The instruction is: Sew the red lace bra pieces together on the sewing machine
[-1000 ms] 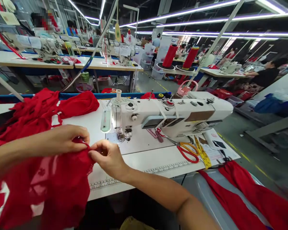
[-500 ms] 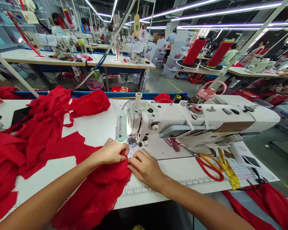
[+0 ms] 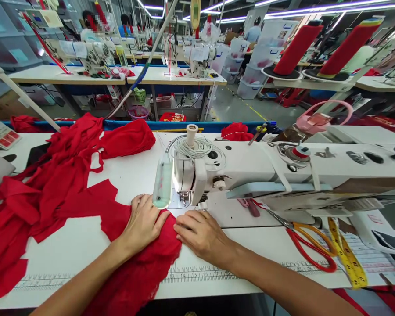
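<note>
Red fabric (image 3: 164, 252) beneath palm-down left hand (image 3: 144, 224), thumb apart; right hand (image 3: 202, 235) alongside, fingers together, grip unclear.

The sewing machine (image 3: 250, 164) is brightly and evenly lit, tube lights (image 3: 303, 12) are blown out to white high behind it, and thread cones (image 3: 298, 48) beyond it are slanted by wide-angle distortion.

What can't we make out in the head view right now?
- Head view: red cloth under the left hand, covered by that hand.
- Head view: the cloth's lower end, cut off by the bottom edge.
- Head view: sewing machine right end, cut off by the right edge.
- Head view: writing on the paper, too small to read.
</note>
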`<state>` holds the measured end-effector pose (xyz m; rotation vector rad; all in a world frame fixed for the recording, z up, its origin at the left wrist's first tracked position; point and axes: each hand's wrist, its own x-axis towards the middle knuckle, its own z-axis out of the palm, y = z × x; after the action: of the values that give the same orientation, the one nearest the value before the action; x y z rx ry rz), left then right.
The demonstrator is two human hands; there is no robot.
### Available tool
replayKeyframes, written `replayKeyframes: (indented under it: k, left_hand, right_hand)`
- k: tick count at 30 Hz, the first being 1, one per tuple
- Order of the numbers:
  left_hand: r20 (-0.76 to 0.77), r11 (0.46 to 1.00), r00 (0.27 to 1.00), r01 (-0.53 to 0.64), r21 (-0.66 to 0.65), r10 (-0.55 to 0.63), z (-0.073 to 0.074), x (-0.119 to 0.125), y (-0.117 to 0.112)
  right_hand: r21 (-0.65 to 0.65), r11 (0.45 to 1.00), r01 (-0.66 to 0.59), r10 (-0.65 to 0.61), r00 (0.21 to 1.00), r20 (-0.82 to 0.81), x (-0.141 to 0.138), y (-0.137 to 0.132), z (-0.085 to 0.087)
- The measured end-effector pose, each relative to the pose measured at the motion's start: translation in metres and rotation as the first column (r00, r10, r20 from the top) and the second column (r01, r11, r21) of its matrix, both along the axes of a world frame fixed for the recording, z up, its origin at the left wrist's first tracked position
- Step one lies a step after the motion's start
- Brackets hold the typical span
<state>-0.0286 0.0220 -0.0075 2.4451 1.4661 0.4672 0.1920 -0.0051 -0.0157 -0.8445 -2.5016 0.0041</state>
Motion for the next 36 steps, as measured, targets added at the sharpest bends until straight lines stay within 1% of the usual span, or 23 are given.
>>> replayKeyframes:
  k: [2, 4, 6, 7, 8, 10, 12, 14, 15, 16, 17, 19, 20, 22, 23, 26, 29, 31, 33, 35, 36]
  left_hand:
    - [0.026, 0.99, 0.991, 0.126, 0.058, -0.128, -0.009, -0.005, 0.009]
    - [0.024, 0.956, 0.959, 0.281, 0.088, -0.284, -0.011, -0.008, 0.026]
    - [0.011, 0.904, 0.908, 0.417, 0.094, -0.419, -0.008, -0.008, 0.043]
    - [-0.006, 0.886, 0.889, 0.456, 0.08, -0.457, -0.005, -0.007, 0.05]
    - [-0.031, 0.88, 0.882, 0.471, 0.057, -0.47, -0.002, -0.005, 0.056]
    - [-0.094, 0.896, 0.892, 0.444, 0.009, -0.442, 0.004, -0.001, 0.061]
    - [-0.123, 0.937, 0.931, 0.349, 0.016, -0.345, 0.009, 0.004, 0.055]
    - [-0.098, 0.972, 0.972, 0.22, 0.079, -0.212, 0.011, 0.007, 0.039]
    - [-0.075, 0.981, 0.985, 0.161, 0.113, -0.153, 0.011, 0.009, 0.028]
    - [-0.058, 0.982, 0.991, 0.126, 0.143, -0.119, 0.01, 0.01, 0.016]
    - [-0.051, 0.979, 0.993, 0.116, 0.165, -0.109, 0.007, 0.011, 0.004]
    - [-0.05, 0.959, 0.982, 0.191, 0.21, -0.185, 0.0, 0.011, -0.019]
    - [-0.056, 0.946, 0.978, 0.209, 0.248, -0.201, -0.004, 0.01, -0.028]
    - [-0.091, 0.939, 0.974, 0.226, 0.259, -0.209, -0.011, 0.008, -0.038]
    - [-0.11, 0.945, 0.974, 0.22, 0.241, -0.198, -0.014, 0.006, -0.039]
    - [-0.129, 0.964, 0.971, 0.22, 0.148, -0.202, -0.015, 0.001, -0.031]
    - [-0.085, 0.96, 0.964, 0.26, 0.103, -0.252, -0.013, -0.003, -0.017]
    - [-0.039, 0.951, 0.962, 0.275, 0.145, -0.272, -0.013, -0.003, -0.01]
    - [0.002, 0.921, 0.95, 0.301, 0.249, -0.311, -0.014, -0.002, -0.007]
    - [0.002, 0.882, 0.934, 0.336, 0.329, -0.357, -0.015, 0.0, -0.007]
    - [-0.01, 0.874, 0.931, 0.346, 0.341, -0.365, -0.016, 0.0, -0.008]
  right_hand:
    - [0.023, 1.0, -0.015, 0.015, 1.0, -0.01, -0.001, 0.0, -0.001]
    - [0.035, 0.999, -0.005, 0.006, 1.0, -0.016, -0.003, -0.001, -0.002]
    - [0.046, 0.999, 0.017, -0.015, 1.0, -0.027, -0.005, -0.003, -0.004]
    - [0.05, 0.998, 0.027, -0.026, 0.999, -0.034, -0.006, -0.004, -0.004]
    - [0.051, 0.998, 0.038, -0.036, 0.999, -0.04, -0.006, -0.004, -0.004]
    - [0.048, 0.997, 0.053, -0.051, 0.998, -0.048, -0.007, -0.006, -0.005]
    - [0.043, 0.997, 0.065, -0.063, 0.996, -0.055, -0.007, -0.007, -0.005]
    - [0.036, 0.996, 0.078, -0.076, 0.995, -0.064, -0.006, -0.008, -0.005]
    - [0.029, 0.996, 0.084, -0.081, 0.994, -0.067, -0.006, -0.008, -0.006]
    - [0.024, 0.996, 0.088, -0.086, 0.994, -0.068, -0.006, -0.008, -0.006]
    - [0.021, 0.996, 0.089, -0.087, 0.994, -0.067, -0.006, -0.009, -0.006]
    - [0.03, 0.996, 0.086, -0.084, 0.995, -0.061, -0.006, -0.009, -0.005]
    - [0.038, 0.996, 0.086, -0.083, 0.995, -0.059, -0.006, -0.009, -0.005]
    - [0.04, 0.995, 0.093, -0.091, 0.994, -0.055, -0.007, -0.01, -0.003]
    - [0.035, 0.994, 0.1, -0.098, 0.994, -0.056, -0.007, -0.011, -0.002]
    - [0.03, 0.992, 0.125, -0.123, 0.99, -0.062, -0.008, -0.011, -0.002]
    - [0.062, 0.986, 0.156, -0.152, 0.986, -0.073, -0.009, -0.01, -0.005]
    - [0.076, 0.981, 0.181, -0.175, 0.981, -0.081, -0.009, -0.009, -0.008]
    - [0.086, 0.977, 0.196, -0.189, 0.978, -0.088, -0.009, -0.008, -0.01]
    - [0.092, 0.976, 0.2, -0.191, 0.977, -0.096, -0.008, -0.007, -0.011]
    - [0.093, 0.976, 0.199, -0.19, 0.977, -0.097, -0.008, -0.006, -0.011]
